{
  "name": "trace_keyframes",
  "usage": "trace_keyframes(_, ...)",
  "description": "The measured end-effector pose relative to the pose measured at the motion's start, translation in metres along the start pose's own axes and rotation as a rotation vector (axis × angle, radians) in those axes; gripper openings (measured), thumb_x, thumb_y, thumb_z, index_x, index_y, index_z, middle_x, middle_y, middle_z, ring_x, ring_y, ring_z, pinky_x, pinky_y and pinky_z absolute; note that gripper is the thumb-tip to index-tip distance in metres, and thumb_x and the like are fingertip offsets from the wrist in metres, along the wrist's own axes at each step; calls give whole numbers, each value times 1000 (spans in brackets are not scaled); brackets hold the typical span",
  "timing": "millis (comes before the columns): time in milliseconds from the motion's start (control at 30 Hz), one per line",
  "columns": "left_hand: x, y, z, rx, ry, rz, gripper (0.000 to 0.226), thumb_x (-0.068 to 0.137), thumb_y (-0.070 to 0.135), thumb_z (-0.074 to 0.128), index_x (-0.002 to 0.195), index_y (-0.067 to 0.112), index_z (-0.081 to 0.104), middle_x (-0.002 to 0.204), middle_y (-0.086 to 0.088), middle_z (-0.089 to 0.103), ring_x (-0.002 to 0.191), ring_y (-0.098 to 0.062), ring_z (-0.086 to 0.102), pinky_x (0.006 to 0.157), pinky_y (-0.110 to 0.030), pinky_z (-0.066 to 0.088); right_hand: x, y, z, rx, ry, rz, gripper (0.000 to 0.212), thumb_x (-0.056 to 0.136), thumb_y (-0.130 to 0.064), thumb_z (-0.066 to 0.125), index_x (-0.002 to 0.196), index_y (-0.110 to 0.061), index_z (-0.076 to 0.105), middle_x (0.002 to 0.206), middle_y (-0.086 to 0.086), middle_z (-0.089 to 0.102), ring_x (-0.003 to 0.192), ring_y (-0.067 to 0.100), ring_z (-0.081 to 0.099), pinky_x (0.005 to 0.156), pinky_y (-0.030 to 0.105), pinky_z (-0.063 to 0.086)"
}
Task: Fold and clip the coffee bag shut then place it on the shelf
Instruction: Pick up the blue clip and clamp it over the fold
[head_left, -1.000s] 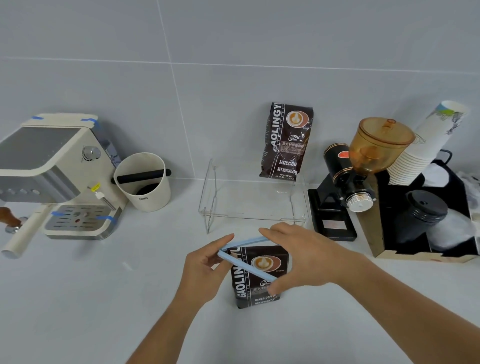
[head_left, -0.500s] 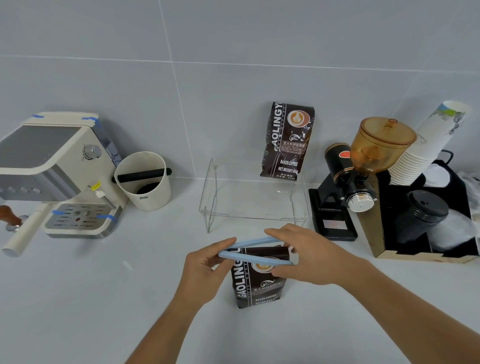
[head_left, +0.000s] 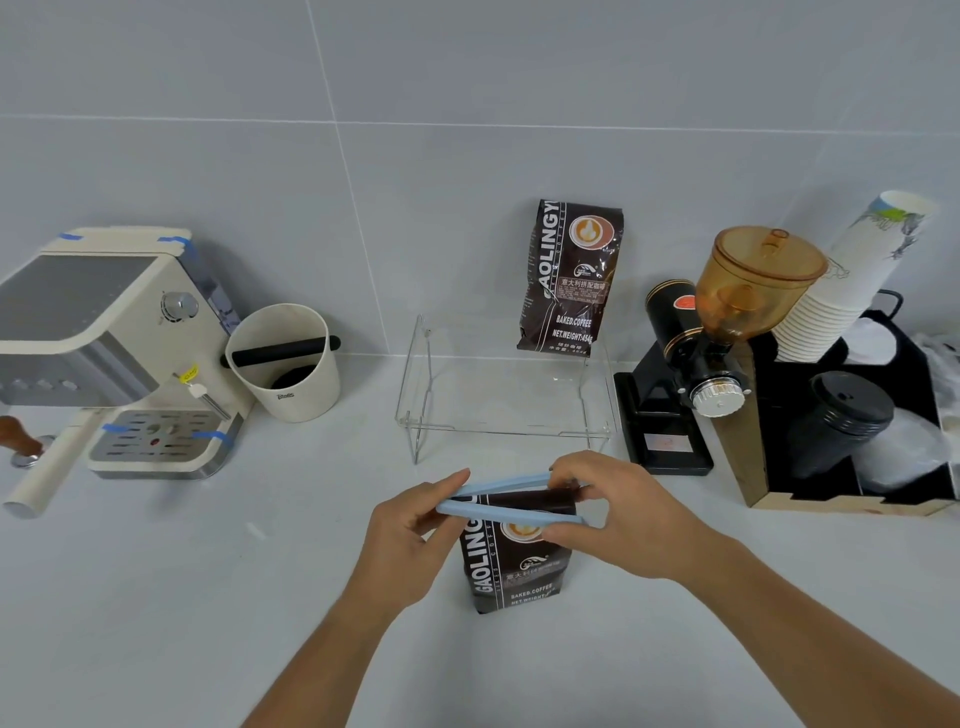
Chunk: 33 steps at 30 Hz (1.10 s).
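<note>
A dark brown coffee bag (head_left: 511, 566) stands upright on the white counter in front of me, its top folded over. A long light-blue clip (head_left: 511, 514) lies across that fold, one arm behind it and one in front, the two arms spread apart. My left hand (head_left: 410, 530) pinches the clip's hinged left end. My right hand (head_left: 618, 512) holds its right end, fingers on the back arm and thumb under the front arm. Behind the bag stands a clear acrylic shelf (head_left: 498, 431). A second coffee bag (head_left: 571, 278) leans on the wall at the shelf's back right.
An espresso machine (head_left: 98, 343) and a cream knock box (head_left: 285, 364) are at the left. At the right stand a black grinder (head_left: 691, 358) with an amber hopper, a stack of paper cups (head_left: 852, 283) and a black box of lids (head_left: 852, 410).
The clip's front arm has swung from a slant across the bag's face to level at the folded top. Both hands have shifted slightly lower and nearer with it.
</note>
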<state>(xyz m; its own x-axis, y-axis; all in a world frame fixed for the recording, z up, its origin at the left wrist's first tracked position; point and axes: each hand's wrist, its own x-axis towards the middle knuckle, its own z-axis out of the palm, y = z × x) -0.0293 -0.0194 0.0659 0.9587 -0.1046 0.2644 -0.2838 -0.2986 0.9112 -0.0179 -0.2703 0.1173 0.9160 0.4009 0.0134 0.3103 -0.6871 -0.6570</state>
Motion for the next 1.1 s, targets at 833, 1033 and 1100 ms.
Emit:
trace_keyframes(833,-9,-12,0,-146,94,-81,59,75,-13,72,97,41,75,97,14,77,87,-9,71,78,-16,54,-4,-6,7,160,18,88,46,62,-64,68,103,-50,53,105,-21,64,94,-10,62,72,11,55)
trace_keyframes(1033,-8,-7,-1,-52,70,23,58,75,-12,73,108,36,71,94,14,75,84,-9,70,78,-16,55,-2,-4,7,170,39,98,42,65,-54,73,102,-46,55,100,-23,64,94,-6,64,73,14,55)
trace_keyframes(1100,-7,-5,0,-35,56,37,59,75,-8,75,110,38,69,97,13,73,87,-12,70,81,-19,56,-3,0,7,163,48,101,38,68,-46,76,101,-46,57,100,-22,64,93,-2,66,76,19,58)
